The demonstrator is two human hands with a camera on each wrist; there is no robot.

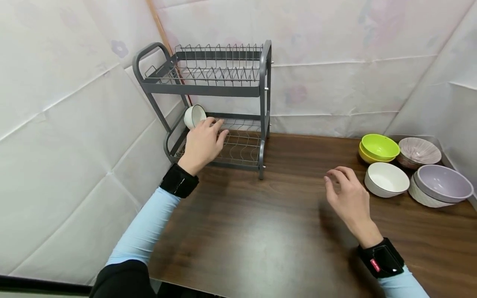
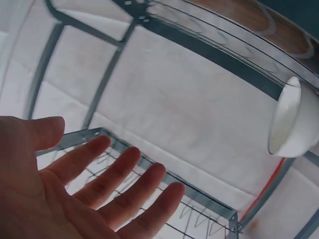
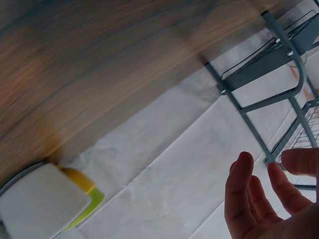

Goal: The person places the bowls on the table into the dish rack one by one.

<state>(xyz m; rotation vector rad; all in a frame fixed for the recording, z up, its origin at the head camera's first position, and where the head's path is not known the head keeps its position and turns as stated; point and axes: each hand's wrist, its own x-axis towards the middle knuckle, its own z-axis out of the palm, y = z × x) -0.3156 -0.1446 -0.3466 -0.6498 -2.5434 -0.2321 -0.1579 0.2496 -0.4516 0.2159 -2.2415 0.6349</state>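
Observation:
A small white bowl (image 1: 194, 116) with a dark rim sits tilted on its side at the left end of the dish rack's (image 1: 203, 90) lower tier. My left hand (image 1: 203, 142) is in front of that tier, just right of the bowl, fingers extended and holding nothing. In the left wrist view the same bowl (image 2: 294, 122) stands apart from the spread fingers (image 2: 144, 191). My right hand (image 1: 350, 198) hovers over the table with loosely bent fingers and nothing in its grasp. Nearest to it is a white bowl (image 1: 386, 179), upright on the table.
Behind the white bowl, a lime green bowl (image 1: 380, 147) rests in a yellow bowl (image 1: 367, 157). Beside them are a brownish ribbed bowl (image 1: 419, 151) and a lavender bowl (image 1: 443, 182) nested in a white textured bowl (image 1: 425, 199). The rack's upper tier has wire plate slots (image 1: 223, 74). White sheeting (image 1: 335, 82) encloses the table.

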